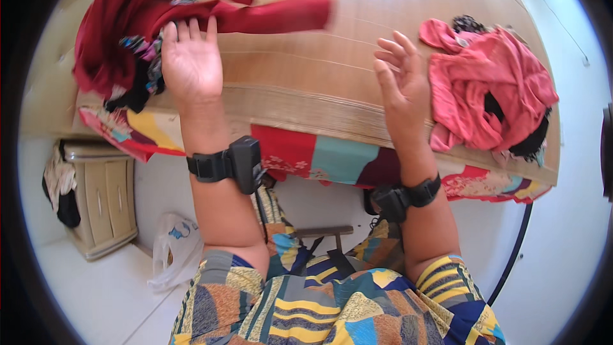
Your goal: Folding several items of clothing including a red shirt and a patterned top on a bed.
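Observation:
My left hand (192, 64) is palm up with its fingers stretched out. Its fingertips are at the lower edge of a dark red garment (124, 16), and I cannot tell whether they touch it. One long red strip of that garment, blurred at its end, reaches right across the bed mat (306, 57). My right hand (403, 83) is raised over the mat's near side, its fingers loosely bent and apart, holding nothing. Just right of it lies a crumpled pink garment (488, 86) with dark cloth showing under it.
Patterned and black clothes (137, 83) lie under the red garment. A patchwork cloth (345, 156) hangs along the bed's front edge. On the floor at left stand a beige cabinet (102, 198) with clothes over its side and a white plastic bag (175, 249).

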Demonstrator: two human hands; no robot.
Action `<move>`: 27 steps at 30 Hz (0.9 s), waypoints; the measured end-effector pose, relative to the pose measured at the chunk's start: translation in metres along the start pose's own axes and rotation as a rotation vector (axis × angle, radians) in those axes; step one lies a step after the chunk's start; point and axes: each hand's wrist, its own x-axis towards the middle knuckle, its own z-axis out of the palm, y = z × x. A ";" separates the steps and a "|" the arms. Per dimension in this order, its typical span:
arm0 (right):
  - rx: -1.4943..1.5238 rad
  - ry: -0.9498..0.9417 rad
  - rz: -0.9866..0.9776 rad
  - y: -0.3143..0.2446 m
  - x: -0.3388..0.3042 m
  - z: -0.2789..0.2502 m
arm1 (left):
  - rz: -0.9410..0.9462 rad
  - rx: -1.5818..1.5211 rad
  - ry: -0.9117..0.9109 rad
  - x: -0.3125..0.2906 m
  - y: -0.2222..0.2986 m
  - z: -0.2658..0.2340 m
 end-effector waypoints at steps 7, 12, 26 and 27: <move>-0.604 0.188 -0.326 0.005 0.029 -0.057 | -0.238 0.310 -0.004 -0.052 -0.034 0.027; -1.320 0.399 -0.350 0.032 0.042 -0.133 | -0.372 0.401 -0.106 -0.070 -0.046 0.031; -1.064 0.377 0.041 0.060 0.052 -0.171 | -0.527 0.513 -0.131 -0.090 -0.065 0.044; -1.015 0.409 -0.043 0.057 0.052 -0.166 | -0.531 0.513 -0.132 -0.092 -0.065 0.046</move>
